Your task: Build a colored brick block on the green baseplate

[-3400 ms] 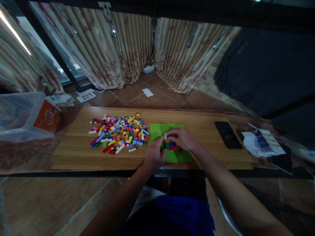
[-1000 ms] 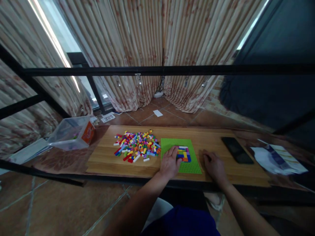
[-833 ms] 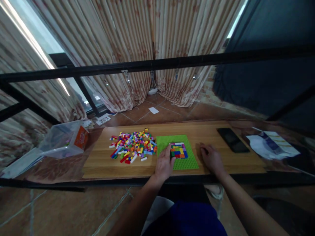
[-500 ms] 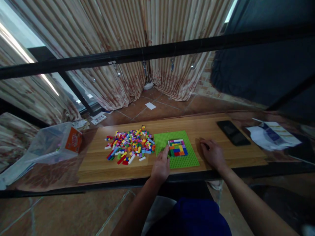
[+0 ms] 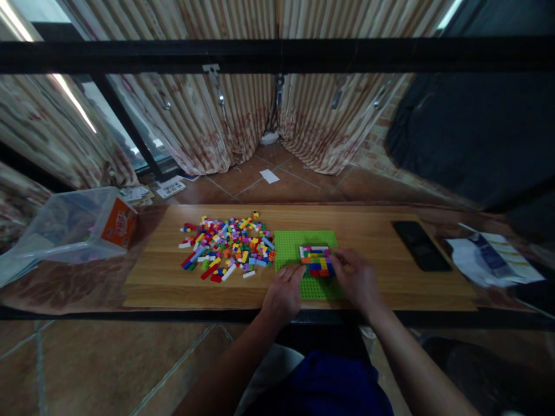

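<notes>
A multicoloured rectangle of toy building bricks [image 5: 319, 263] is on or just above the green baseplate [image 5: 286, 242]; I cannot tell if it touches the studs. My left hand [image 5: 284, 292] has its fingers against the rectangle's left side. At the right side, my right hand [image 5: 355, 277] closes its thumb and fingers on the edge. The lower right of the brick rectangle is partly shadowed and blurred. To the left of the baseplate, a wide pile of loose bricks [image 5: 229, 245] is spread over the wooden board.
The wooden board [image 5: 160, 289] carries a black phone [image 5: 420, 245] at its right. Beyond that lies a crumpled white and blue wrapper [image 5: 494, 260]. A clear plastic bin [image 5: 73, 225] with an orange label stands at the left. A dark rail [image 5: 277, 56] crosses before the curtains.
My right hand has moved left from the bare board to the brick rectangle's right side. My left hand stays at its left side. The camera view has shifted and levelled.
</notes>
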A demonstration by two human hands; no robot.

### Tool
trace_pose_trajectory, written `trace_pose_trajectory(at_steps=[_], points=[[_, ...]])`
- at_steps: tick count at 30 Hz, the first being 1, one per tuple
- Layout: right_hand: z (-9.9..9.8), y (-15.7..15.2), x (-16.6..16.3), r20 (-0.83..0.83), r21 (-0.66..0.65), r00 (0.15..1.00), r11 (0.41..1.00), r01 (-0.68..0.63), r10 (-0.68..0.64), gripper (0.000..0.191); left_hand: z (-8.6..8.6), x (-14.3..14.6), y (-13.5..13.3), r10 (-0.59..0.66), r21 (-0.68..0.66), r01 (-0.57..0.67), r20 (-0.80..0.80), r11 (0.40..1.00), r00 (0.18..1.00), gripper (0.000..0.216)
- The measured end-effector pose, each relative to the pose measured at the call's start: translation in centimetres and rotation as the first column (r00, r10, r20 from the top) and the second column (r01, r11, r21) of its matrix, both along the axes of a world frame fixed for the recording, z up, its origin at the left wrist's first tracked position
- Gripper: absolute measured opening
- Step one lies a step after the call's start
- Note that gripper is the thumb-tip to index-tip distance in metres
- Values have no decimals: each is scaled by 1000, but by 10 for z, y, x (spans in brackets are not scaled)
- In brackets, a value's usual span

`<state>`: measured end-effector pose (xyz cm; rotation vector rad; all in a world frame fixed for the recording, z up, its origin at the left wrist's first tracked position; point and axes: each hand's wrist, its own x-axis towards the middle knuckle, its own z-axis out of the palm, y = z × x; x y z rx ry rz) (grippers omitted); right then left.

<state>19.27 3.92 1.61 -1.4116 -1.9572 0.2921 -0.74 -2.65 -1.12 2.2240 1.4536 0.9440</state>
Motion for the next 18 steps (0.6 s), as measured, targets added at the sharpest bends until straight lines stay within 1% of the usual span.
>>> trace_pose_trajectory(at_steps=[2,4,6,8,12,18], points=[[9,-2,-30,70,-39,996,998,-45,48,33,1,1,0,10,-1,-10,-11,1000,1000,45],[13,0,-52,172,-90,985,996,-6,22,34,1,2,1,15,-8,-15,-31,1000,999,46],[14,3,-64,269,-134,963,990,46,-8,34,0,3,2,20,-9,-21,-61,1000,998,48],[13,7,-69,319,-169,948,982,79,-22,31,-1,4,3,25,-2,-25,-92,1000,995,49],[11,12,-71,307,-206,951,975,87,-20,27,-4,5,4,23,18,-20,-127,1000,992,50],[8,15,-72,250,-185,968,980,68,-20,27,-5,6,3,35,20,-33,-115,999,993,48]])
